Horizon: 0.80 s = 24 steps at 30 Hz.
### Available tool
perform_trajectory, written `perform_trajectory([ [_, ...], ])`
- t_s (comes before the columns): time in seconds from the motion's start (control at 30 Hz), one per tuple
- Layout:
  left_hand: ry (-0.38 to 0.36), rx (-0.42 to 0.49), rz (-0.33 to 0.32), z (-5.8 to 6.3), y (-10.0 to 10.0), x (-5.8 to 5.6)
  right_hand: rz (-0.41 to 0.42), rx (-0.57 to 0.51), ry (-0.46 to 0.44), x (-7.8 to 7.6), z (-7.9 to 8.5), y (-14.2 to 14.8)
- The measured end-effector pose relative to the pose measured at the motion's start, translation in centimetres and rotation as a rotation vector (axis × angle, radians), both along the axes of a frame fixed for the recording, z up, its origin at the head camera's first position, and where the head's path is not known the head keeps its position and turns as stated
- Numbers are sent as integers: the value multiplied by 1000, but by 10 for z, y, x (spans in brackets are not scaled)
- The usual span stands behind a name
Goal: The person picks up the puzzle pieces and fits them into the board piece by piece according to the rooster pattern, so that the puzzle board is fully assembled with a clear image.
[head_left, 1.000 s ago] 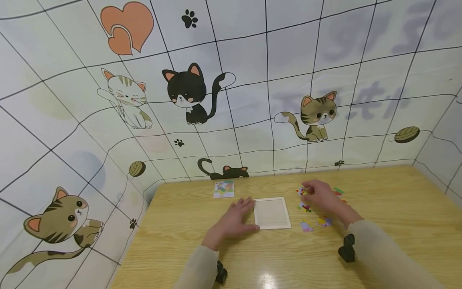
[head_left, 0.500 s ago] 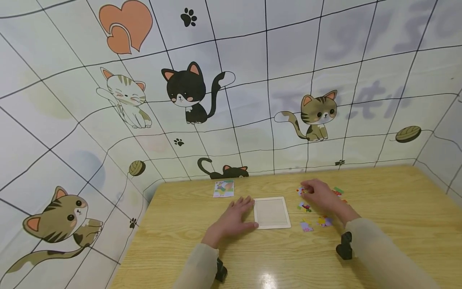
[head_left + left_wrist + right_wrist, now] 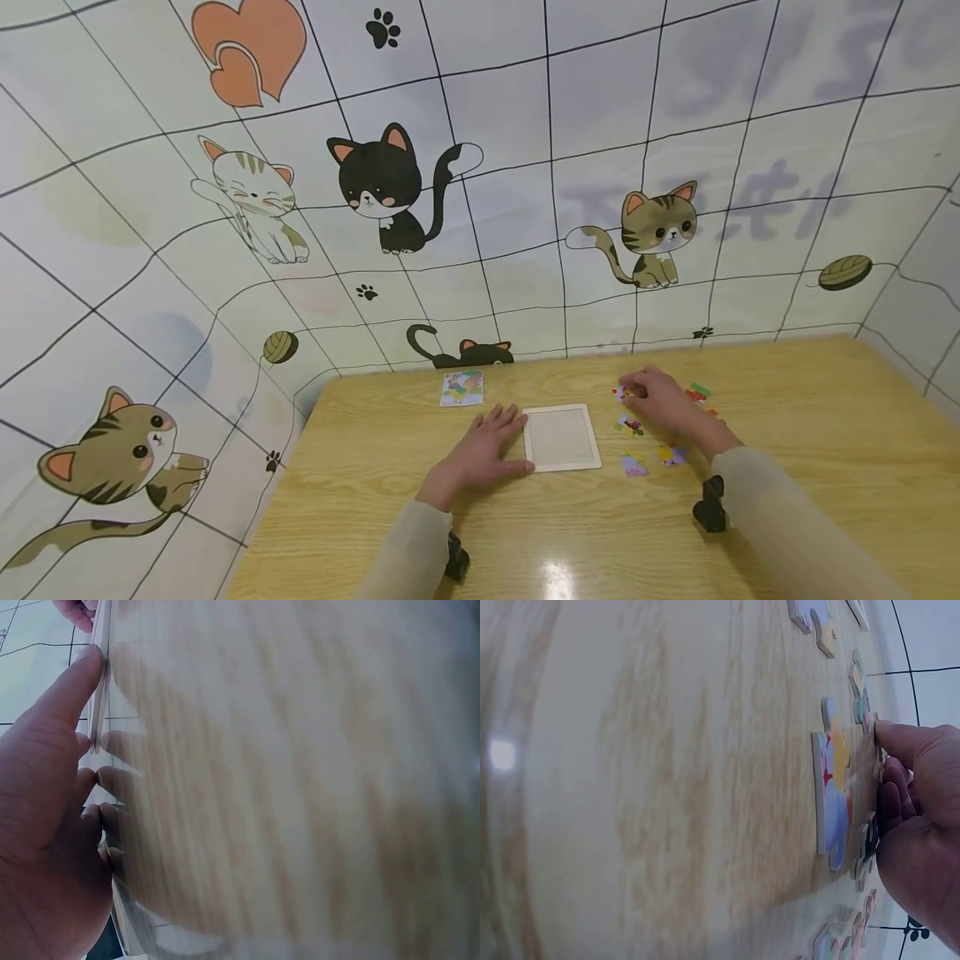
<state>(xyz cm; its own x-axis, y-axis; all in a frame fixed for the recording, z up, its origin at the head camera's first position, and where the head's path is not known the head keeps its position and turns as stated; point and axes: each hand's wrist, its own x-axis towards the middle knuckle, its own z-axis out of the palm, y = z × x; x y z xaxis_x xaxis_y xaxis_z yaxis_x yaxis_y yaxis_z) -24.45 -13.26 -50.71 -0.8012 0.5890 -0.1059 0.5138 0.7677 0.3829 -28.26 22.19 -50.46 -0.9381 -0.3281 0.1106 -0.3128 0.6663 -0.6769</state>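
The left hand (image 3: 483,454) lies spread on the table, its thumb and fingers touching the left side of a square, white-rimmed puzzle tray (image 3: 596,442). In the left wrist view the thumb (image 3: 71,686) reaches the tray's edge. Over on the right, the right hand (image 3: 663,400) has its fingers curled and pinches a small colourful jigsaw piece (image 3: 620,392), low at the table. Part of that piece is hidden behind the fingers. Nearer lie other jigsaw pieces: a green and dark one (image 3: 628,426), a lilac one (image 3: 633,466) and a yellow and purple one (image 3: 670,454).
A square picture card (image 3: 461,389) lies at the back left of the wooden table (image 3: 360,492). More red and green pieces (image 3: 697,392) lie behind the right forearm. A wall with cat drawings (image 3: 517,208) stands directly behind the table.
The head view has shifted slightly, so everything appears a little further left and up. Both hands keep their places against the tray and the jigsaw piece.
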Motion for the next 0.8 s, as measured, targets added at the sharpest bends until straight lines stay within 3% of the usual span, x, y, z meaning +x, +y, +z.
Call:
perform_trajectory([
  [0.33, -1, 3, -3, 1, 0, -1, -8, -14, -20, -3, -3, 0],
  [0.8, -23, 14, -1, 1, 0, -1, -95, -114, -11, -4, -8, 2],
])
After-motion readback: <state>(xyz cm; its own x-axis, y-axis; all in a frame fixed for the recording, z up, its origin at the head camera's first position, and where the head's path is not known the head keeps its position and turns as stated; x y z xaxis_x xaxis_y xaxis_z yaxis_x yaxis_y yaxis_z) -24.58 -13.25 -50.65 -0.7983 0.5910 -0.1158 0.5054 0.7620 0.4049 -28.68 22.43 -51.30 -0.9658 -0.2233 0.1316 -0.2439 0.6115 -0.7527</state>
